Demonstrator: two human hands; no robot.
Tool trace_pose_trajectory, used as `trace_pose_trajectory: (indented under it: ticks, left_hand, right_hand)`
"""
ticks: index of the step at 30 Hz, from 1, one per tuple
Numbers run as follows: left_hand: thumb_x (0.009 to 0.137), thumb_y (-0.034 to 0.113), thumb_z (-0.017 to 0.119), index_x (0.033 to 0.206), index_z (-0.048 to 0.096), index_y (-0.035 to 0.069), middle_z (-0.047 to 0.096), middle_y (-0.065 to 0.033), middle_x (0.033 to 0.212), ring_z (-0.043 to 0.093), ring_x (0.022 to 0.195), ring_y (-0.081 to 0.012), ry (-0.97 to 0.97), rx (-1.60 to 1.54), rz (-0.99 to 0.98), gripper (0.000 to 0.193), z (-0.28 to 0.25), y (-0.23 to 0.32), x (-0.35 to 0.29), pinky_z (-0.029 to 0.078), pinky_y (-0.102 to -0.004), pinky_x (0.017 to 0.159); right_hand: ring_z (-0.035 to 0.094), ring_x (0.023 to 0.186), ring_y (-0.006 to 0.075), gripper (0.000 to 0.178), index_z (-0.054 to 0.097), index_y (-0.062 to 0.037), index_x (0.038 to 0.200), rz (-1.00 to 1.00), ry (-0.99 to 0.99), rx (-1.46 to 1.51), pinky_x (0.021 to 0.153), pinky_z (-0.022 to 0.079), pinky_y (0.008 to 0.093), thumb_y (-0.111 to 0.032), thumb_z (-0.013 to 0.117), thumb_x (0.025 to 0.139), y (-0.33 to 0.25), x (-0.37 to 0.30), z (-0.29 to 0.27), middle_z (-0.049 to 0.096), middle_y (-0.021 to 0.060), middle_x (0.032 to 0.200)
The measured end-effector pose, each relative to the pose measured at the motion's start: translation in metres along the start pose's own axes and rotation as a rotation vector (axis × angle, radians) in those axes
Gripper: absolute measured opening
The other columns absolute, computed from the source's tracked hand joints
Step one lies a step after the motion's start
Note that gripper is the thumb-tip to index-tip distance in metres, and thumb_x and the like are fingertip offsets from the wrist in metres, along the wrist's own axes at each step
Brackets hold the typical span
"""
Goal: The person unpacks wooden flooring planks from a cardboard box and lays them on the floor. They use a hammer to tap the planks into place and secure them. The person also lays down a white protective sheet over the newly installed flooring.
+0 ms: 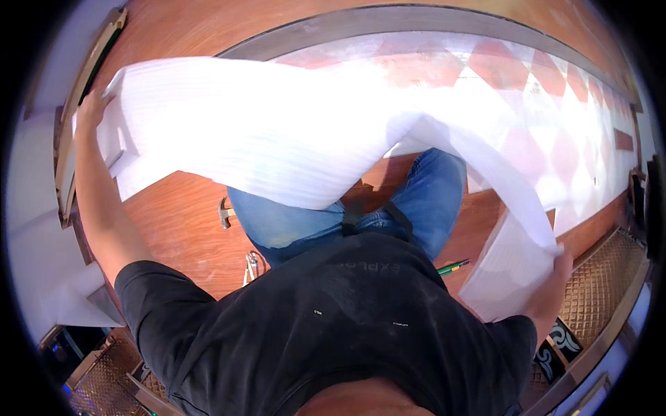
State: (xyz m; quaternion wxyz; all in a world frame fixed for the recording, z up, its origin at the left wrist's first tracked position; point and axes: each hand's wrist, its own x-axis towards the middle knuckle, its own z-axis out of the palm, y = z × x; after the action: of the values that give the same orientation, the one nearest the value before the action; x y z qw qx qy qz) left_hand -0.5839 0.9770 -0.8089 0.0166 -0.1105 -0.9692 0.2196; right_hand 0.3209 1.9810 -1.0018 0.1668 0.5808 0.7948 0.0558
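Observation:
A wide, thin white sheet [236,125], soft like packing foam, spreads across in front of me and over part of my legs. My left hand [91,111] is closed on its far left edge, with that arm stretched out. Lower down at the right, my right hand [563,262] grips the other end, where the sheet bends into a narrow fold and hangs down beside my arm. In the middle the sheet rises to a peak near my right knee. Bright light washes out much of its surface.
Reddish-brown wood [194,239] lies beneath me, with a hammer [224,213], a pliers-like metal tool [250,267] and a slim green tool [454,267]. A diamond-patterned panel [569,149] extends right, edged by a grey strip [374,21]. Gold textured panels [603,286] stand lower right.

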Motion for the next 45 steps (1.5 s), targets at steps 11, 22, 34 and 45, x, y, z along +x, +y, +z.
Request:
trace_pose_trajectory:
  ticks: [11, 22, 34, 45]
  left_hand:
    - [0.096, 0.044, 0.061, 0.135, 0.061, 0.000, 0.063, -0.0310, 0.131, 0.060, 0.125, -0.0457, -0.261, -0.014, -0.317, 0.059, 0.168, -0.082, -0.019, 0.046, -0.0509, 0.106]
    - [0.095, 0.044, 0.062, 0.143, 0.053, -0.004, 0.053, -0.0314, 0.144, 0.053, 0.136, -0.0384, 0.207, 0.015, 0.047, 0.068, 0.218, 0.027, 0.000, 0.039, -0.0454, 0.115]
    - [0.097, 0.039, 0.063, 0.142, 0.058, 0.019, 0.058, -0.0110, 0.144, 0.054, 0.133, -0.0302, -0.133, -0.489, -0.111, 0.049, 0.275, 0.226, -0.046, 0.036, -0.0622, 0.108]
    - [0.093, 0.055, 0.064, 0.117, 0.070, 0.016, 0.064, -0.0067, 0.117, 0.056, 0.122, -0.0263, 0.085, -0.664, -0.040, 0.046, 0.310, 0.319, -0.011, 0.035, -0.0522, 0.106]
  right_hand:
    - [0.059, 0.127, 0.0353, 0.058, 0.061, -0.0091, 0.136, 1.110, 0.265, 0.222, 0.104, 0.048, 0.0413, -0.048, 0.040, 0.099, -0.080, -0.396, -0.184, 0.063, 0.0182, 0.137]
    - [0.059, 0.120, 0.0429, 0.067, 0.054, 0.0011, 0.140, 0.475, 0.334, -0.413, 0.100, 0.050, 0.0522, -0.041, 0.064, 0.088, 0.123, -0.204, -0.022, 0.058, 0.0243, 0.138]
    - [0.029, 0.150, 0.0428, 0.095, 0.013, 0.0089, 0.158, -0.251, -1.832, 1.698, 0.122, 0.030, 0.0500, -0.063, 0.043, 0.103, -0.642, -0.266, -0.002, 0.026, 0.0327, 0.161]
    - [0.048, 0.127, 0.0479, 0.068, 0.050, -0.0009, 0.140, -1.438, 0.018, 0.283, 0.108, 0.041, 0.0514, -0.029, 0.076, 0.083, -0.734, -0.279, 0.109, 0.047, 0.0277, 0.144]
